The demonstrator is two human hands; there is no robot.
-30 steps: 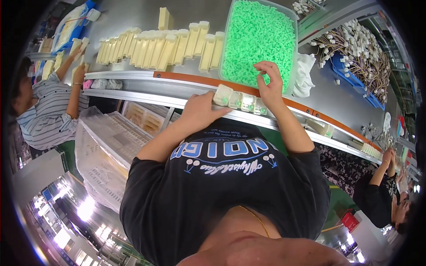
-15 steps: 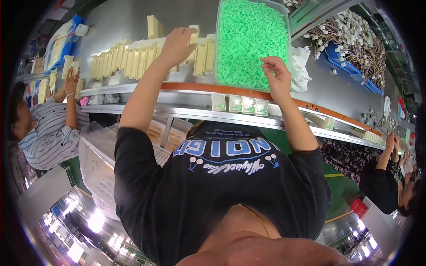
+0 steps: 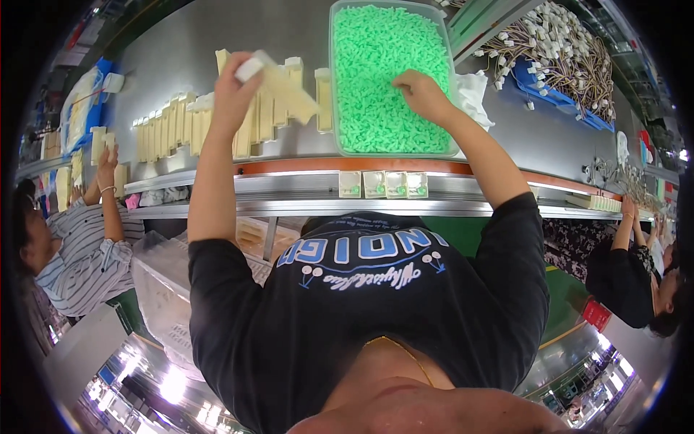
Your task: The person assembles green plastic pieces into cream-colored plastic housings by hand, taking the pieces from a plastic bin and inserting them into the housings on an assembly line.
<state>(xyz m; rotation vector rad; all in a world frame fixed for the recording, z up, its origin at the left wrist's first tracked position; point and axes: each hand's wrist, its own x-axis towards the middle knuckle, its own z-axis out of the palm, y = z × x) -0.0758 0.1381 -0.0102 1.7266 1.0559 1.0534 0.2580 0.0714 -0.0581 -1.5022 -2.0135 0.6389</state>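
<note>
My left hand (image 3: 233, 94) is closed around one end of a cream-coloured oblong plastic case (image 3: 288, 90), which is lifted, tilted and blurred by motion. Behind and below it stand rows of similar cream cases (image 3: 168, 129) on the metal bench. Over a clear plastic bin (image 3: 335, 137) heaped with small green plastic pieces (image 3: 383, 65), my right hand (image 3: 423, 94) hangs with its fingers curled together. Whether a green piece is between those fingertips cannot be made out. In front of the bin, several small cream cases (image 3: 373, 186) sit end-on in the rail, each with green showing inside.
A white cloth (image 3: 473, 98) lies right of the bin. Farther right, a blue tray (image 3: 531, 83) overflows with wire harnesses (image 3: 564, 54). A metal post (image 3: 491, 29) rises behind the bin. Co-workers sit at left (image 3: 79, 249) and right (image 3: 625, 282). An orange-edged rail (image 3: 289, 167) borders the bench.
My left hand has taken a case out of the row and drawn it nearer and to the left. My right hand has shifted left and away from me, over the green pieces.
</note>
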